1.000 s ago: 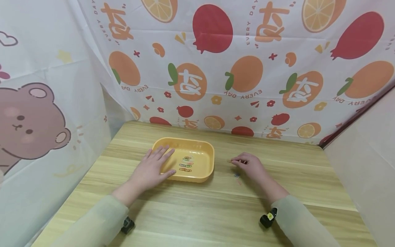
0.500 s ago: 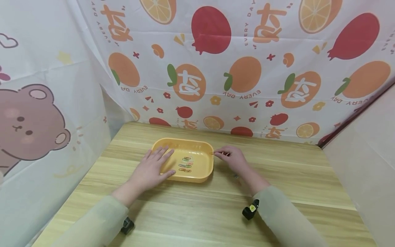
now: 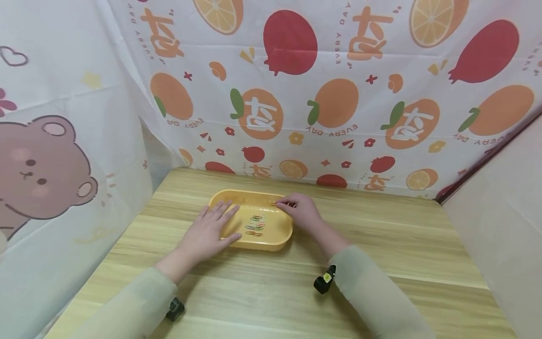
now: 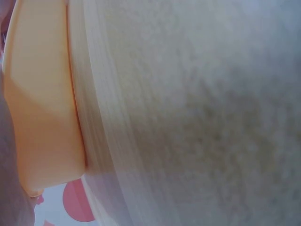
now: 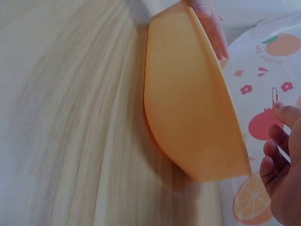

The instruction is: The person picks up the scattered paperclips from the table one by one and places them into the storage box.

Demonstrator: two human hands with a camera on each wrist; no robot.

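Observation:
A yellow rectangular tray [image 3: 271, 245] stands on the table, and several coloured paper clips [image 3: 256, 227] lie on its bottom. My left hand [image 3: 207, 230] rests at the tray's left side with fingers spread over the rim. Over the tray's right back corner, my right hand [image 3: 299, 210] pinches a paper clip [image 5: 274, 96] between thumb and finger. That clip points out past the fingertips and is apart from the clips below. In the right wrist view, the tray's outer wall [image 5: 193, 108] fills the middle, beside the right hand's curled fingers [image 5: 270, 167].
The tray stands on a wood-grain table [image 3: 262, 292]. A white cloth [image 3: 338, 61] printed with fruit hangs behind it. At the left hangs a sheet with a bear [image 3: 46, 165], and a pale panel [image 3: 499, 197] closes the right side.
My right hand has moved left from the table to above the tray, carrying the paper clip. Its forearm now covers the spot where small clips lay. The left hand has stayed put.

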